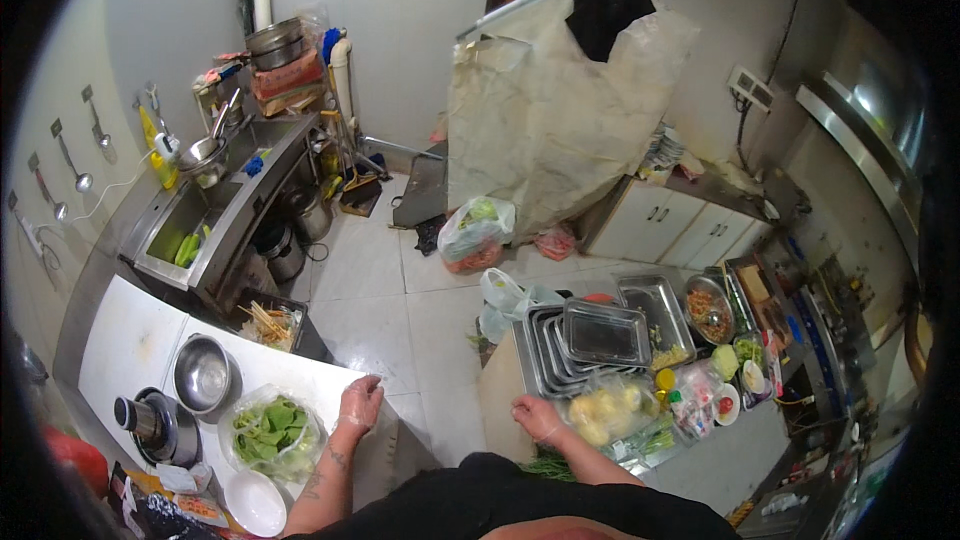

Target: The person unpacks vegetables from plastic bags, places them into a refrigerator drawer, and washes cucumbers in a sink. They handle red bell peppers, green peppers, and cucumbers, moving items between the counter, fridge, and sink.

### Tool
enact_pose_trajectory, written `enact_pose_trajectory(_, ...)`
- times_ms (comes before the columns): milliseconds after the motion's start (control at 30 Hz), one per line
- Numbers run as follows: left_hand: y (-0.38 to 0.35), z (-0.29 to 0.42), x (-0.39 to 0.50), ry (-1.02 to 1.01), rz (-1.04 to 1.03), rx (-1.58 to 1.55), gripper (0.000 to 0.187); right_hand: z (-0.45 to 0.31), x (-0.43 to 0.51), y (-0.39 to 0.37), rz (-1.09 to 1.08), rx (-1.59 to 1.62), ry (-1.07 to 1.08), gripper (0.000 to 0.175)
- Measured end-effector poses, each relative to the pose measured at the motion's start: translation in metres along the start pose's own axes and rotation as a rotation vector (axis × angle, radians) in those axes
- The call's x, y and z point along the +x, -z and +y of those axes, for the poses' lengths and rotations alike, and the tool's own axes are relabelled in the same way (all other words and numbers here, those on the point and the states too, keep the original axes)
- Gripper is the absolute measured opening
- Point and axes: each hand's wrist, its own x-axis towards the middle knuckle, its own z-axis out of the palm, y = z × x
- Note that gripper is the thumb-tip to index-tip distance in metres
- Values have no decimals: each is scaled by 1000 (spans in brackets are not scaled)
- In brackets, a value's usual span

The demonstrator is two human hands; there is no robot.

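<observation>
My left hand [361,403], in a thin clear plastic glove, is over the corner of the white worktop [330,379], its fingers bent and no object visible in it. Beside that forearm, green leaves [271,431] lie in a clear plastic bag, near an empty steel bowl [202,373] and a white bowl [256,502]. My right hand [537,418], also in a clear glove, hangs near the edge of the right-hand counter with curled fingers; whether it holds anything is unclear. Close to it are a bag of peeled yellowish vegetables [604,409] and stacked steel trays [606,331].
Long green vegetables [186,247] lie in the steel sink [161,232] at the left. A bin of wooden sticks [266,324] stands below the worktop. Filled plastic bags [476,232] rest on the tiled floor ahead. A steel bowl of chopped food [709,309] is on the right.
</observation>
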Motion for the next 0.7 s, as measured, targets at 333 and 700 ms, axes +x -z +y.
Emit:
enact_pose_trajectory(333,17,-16,-11,258,95,122,33,-13,101,25,-146,112,-32,32)
enact_pose_trajectory(700,15,-24,-48,918,379,-330,25,-26,298,80,-389,49,164,30)
